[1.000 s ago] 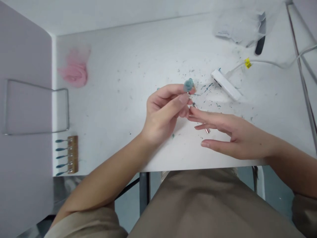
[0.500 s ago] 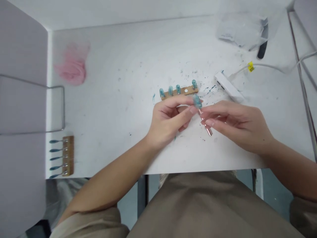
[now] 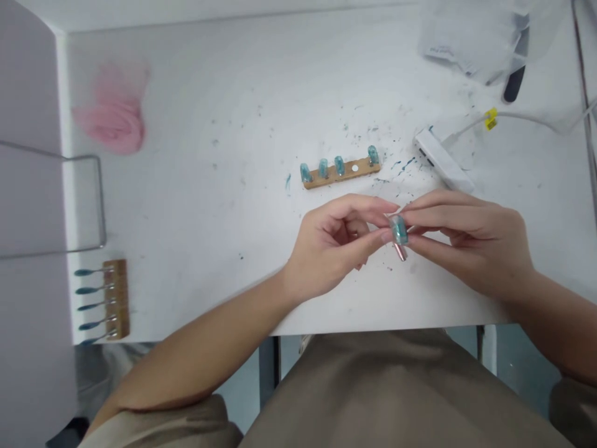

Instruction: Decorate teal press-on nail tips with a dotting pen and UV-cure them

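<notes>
Nail tip (image 3: 400, 230): gleaming, showing mottled teal with paler patches
Left hand (image 3: 333, 246): pinching one edge
Right hand (image 3: 476, 239): holding the opposite edge, fingers narrow

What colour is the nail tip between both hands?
Mottled teal; the nail tip shows best in the head view.

Gloss against matt

Shines glassy on the teal nail tip (image 3: 399, 229). Looks wooden and matt along the strip (image 3: 342, 177), like smooth plastic on the white device (image 3: 443, 160), metallic on the pinkish tube (image 3: 400, 252), filmy on the clear bag (image 3: 466, 37).
</notes>
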### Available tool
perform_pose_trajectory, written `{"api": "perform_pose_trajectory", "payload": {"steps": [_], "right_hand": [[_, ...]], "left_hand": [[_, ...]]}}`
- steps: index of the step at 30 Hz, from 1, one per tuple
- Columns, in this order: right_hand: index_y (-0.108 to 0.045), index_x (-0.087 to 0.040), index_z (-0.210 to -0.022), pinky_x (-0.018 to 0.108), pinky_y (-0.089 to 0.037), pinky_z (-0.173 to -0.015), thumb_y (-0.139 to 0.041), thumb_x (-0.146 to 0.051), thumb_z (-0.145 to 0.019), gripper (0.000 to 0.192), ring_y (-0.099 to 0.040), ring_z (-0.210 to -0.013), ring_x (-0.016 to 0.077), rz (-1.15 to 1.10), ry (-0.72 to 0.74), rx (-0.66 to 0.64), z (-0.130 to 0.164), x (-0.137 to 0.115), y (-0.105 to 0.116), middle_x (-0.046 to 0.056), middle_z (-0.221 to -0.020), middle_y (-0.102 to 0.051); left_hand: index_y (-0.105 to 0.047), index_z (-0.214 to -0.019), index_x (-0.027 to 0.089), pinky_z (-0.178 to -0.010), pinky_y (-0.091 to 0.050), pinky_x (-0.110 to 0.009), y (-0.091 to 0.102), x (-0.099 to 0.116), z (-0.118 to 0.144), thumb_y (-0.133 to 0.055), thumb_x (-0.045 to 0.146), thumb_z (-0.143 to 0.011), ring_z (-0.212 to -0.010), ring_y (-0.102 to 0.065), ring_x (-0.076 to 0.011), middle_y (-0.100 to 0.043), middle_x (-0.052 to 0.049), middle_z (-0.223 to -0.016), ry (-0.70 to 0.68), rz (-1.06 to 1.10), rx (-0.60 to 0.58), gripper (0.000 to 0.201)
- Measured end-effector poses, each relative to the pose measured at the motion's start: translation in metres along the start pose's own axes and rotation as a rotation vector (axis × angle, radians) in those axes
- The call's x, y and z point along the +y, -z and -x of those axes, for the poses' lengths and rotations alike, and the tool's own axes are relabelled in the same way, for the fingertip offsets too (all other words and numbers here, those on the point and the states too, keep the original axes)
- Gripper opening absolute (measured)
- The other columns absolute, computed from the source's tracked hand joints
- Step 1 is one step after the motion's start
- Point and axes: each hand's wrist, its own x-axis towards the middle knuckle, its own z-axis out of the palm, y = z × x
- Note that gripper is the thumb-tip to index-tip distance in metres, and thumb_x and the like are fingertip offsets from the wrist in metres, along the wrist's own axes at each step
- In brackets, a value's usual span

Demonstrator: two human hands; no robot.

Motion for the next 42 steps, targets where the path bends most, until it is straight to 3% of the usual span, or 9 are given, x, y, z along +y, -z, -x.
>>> {"api": "perform_pose_trajectory", "payload": {"steps": [8,17,23,26,30,34,36,39,42], "right_hand": [[-0.090,-0.036,-0.103,0.032,-0.074,-0.083,-0.084,-0.033,-0.104,0.007,-0.080,-0.093,0.0139,0.017,-0.020,0.009,0.002,-0.001,0.000,0.000,-0.113,-0.085],[-0.090,-0.032,-0.102,0.027,-0.073,-0.079,-0.082,-0.022,-0.104,0.012,-0.081,-0.084,0.0107,0.090,0.078,0.069,0.002,-0.002,-0.001,-0.002,-0.108,-0.086],[-0.089,-0.034,-0.096,0.030,-0.072,-0.078,-0.087,-0.024,-0.100,0.011,-0.081,-0.086,0.0132,0.074,0.062,0.130,0.003,-0.006,0.000,-0.003,-0.103,-0.085],[-0.088,-0.033,-0.095,0.033,-0.073,-0.078,-0.084,-0.022,-0.101,0.013,-0.081,-0.085,0.0147,0.068,0.053,0.126,0.003,-0.007,0.002,-0.002,-0.102,-0.085],[-0.088,-0.033,-0.097,0.032,-0.073,-0.075,-0.083,-0.020,-0.101,0.015,-0.079,-0.080,0.0128,0.079,0.060,0.116,0.003,-0.004,0.004,-0.003,-0.102,-0.085],[-0.087,-0.033,-0.098,0.031,-0.072,-0.075,-0.082,-0.018,-0.102,0.016,-0.079,-0.079,0.0120,0.103,0.083,0.108,0.004,-0.002,0.003,-0.004,-0.102,-0.085],[-0.086,-0.033,-0.098,0.030,-0.072,-0.074,-0.081,-0.017,-0.102,0.017,-0.079,-0.079,0.0108,0.110,0.098,0.112,0.004,-0.001,0.003,-0.005,-0.102,-0.085],[-0.087,-0.033,-0.099,0.029,-0.072,-0.075,-0.081,-0.016,-0.101,0.019,-0.079,-0.080,0.0108,0.104,0.094,0.123,0.005,-0.001,0.002,-0.005,-0.102,-0.085],[-0.086,-0.034,-0.098,0.028,-0.073,-0.074,-0.081,-0.016,-0.102,0.019,-0.080,-0.081,0.0114,0.103,0.080,0.139,0.005,0.000,0.001,-0.005,-0.102,-0.084]], "left_hand": [[-0.092,-0.105,0.026,-0.046,-0.060,-0.013,-0.001,0.006,0.003,-0.108,0.009,-0.074,-0.052,-0.069,-0.0056,-0.092,0.002,-0.095,0.208,0.102,0.052,0.039],[-0.090,-0.105,0.023,-0.046,-0.060,-0.013,-0.001,0.007,0.004,-0.109,0.018,-0.077,-0.052,-0.070,-0.0059,-0.092,0.000,-0.095,0.187,0.041,0.056,0.034],[-0.089,-0.115,0.027,-0.045,-0.059,-0.021,0.006,0.010,0.006,-0.101,0.025,-0.092,-0.057,-0.073,-0.0093,-0.091,-0.001,-0.096,-0.211,-0.255,0.034,0.026],[-0.088,-0.098,0.029,-0.051,-0.054,-0.028,0.013,0.017,0.003,-0.091,0.033,-0.104,-0.060,-0.070,-0.0087,-0.086,0.002,-0.084,-0.452,-0.490,0.176,0.008],[-0.074,-0.073,0.024,-0.049,-0.042,-0.029,0.036,0.028,-0.010,-0.088,0.045,-0.108,-0.054,-0.061,-0.0048,-0.068,0.008,-0.061,-0.765,-0.731,0.442,0.043],[-0.086,-0.099,0.027,-0.059,-0.059,-0.030,0.089,0.036,-0.029,-0.078,0.062,-0.112,-0.074,-0.076,-0.0067,-0.083,0.010,-0.089,-0.770,-1.058,0.529,0.038],[-0.081,-0.135,0.036,-0.079,-0.071,-0.030,0.118,0.040,-0.034,-0.093,0.065,-0.098,-0.115,-0.083,-0.0136,-0.084,0.015,-0.131,-0.763,-1.128,0.524,0.049],[-0.058,-0.162,0.046,-0.106,-0.070,-0.036,0.145,0.046,-0.034,-0.119,0.054,-0.060,-0.133,-0.076,-0.0212,-0.071,0.013,-0.158,-0.490,-1.077,0.364,0.119],[-0.061,-0.159,0.037,-0.121,-0.058,-0.049,0.148,0.048,-0.030,-0.120,0.045,-0.062,-0.140,-0.073,-0.0305,-0.073,0.000,-0.157,-0.206,-1.023,0.175,0.114]]}}
